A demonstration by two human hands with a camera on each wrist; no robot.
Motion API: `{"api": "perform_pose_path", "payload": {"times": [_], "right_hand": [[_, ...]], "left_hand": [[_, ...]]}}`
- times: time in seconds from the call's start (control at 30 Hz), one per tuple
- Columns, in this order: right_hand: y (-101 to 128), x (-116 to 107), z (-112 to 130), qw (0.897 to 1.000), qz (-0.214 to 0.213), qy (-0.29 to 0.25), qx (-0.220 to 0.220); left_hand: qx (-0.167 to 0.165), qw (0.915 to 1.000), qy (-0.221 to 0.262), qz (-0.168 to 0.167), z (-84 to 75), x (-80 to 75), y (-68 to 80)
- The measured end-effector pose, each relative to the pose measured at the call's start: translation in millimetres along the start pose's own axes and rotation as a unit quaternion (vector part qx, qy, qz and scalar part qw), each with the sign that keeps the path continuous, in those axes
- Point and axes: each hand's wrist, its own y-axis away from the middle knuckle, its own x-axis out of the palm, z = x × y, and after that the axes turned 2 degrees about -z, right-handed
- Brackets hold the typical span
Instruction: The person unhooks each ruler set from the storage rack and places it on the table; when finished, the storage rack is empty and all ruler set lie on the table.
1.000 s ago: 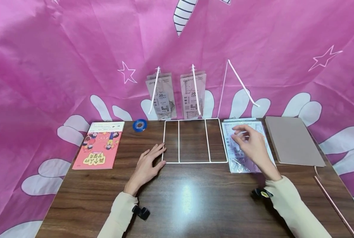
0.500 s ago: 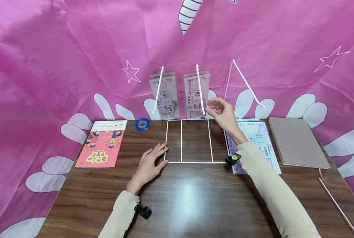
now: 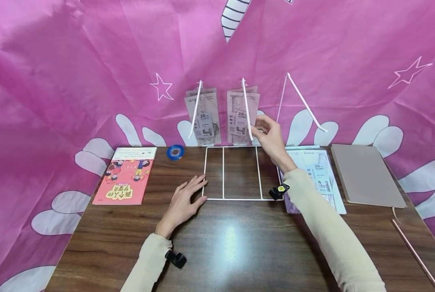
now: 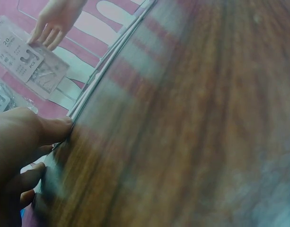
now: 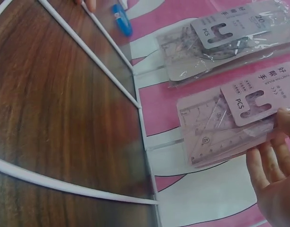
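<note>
A white wire rack (image 3: 204, 170) stands at the back of the wooden table, its base frame flat on the top. Clear packets of pink rulers hang on its left hook (image 3: 203, 117) and middle hook (image 3: 241, 115); the right hook (image 3: 305, 103) is bare. My right hand (image 3: 261, 126) pinches the right edge of the middle packet (image 5: 230, 123), thumb on top and fingers beneath. My left hand (image 3: 192, 188) lies flat on the table, fingertips (image 4: 59, 126) touching the frame's front left corner. More packets (image 3: 317, 172) lie flat right of the rack.
A pink picture book (image 3: 124, 178) lies at the left, with a blue tape roll (image 3: 175, 152) behind it. A brown notebook (image 3: 365, 174) and a thin pink rod (image 3: 414, 255) lie at the right. Pink cloth (image 3: 93, 61) hangs behind the table.
My right hand rose from the packets lying on the table and moved up and left to the middle hanging packet. The left hand stayed where it was.
</note>
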Motion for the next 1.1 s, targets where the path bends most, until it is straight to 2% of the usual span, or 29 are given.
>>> {"api": "perform_pose_path", "payload": {"times": [0.3, 0.77, 1.1], "right_hand": [[12, -8, -1, 0.999, 0.012, -0.006, -0.032], [46, -16, 5, 0.998, 0.016, 0.0, -0.065], [78, -16, 15, 0.998, 0.028, -0.005, -0.057]], "left_hand": [[0.003, 1.0, 0.008, -0.003, -0.2, 0.0, 0.1], [-0.001, 0.9999, 0.01, -0.004, 1.0, 1.3, 1.7], [0.001, 0.9999, 0.009, -0.009, 0.1, 1.4, 0.9]]}}
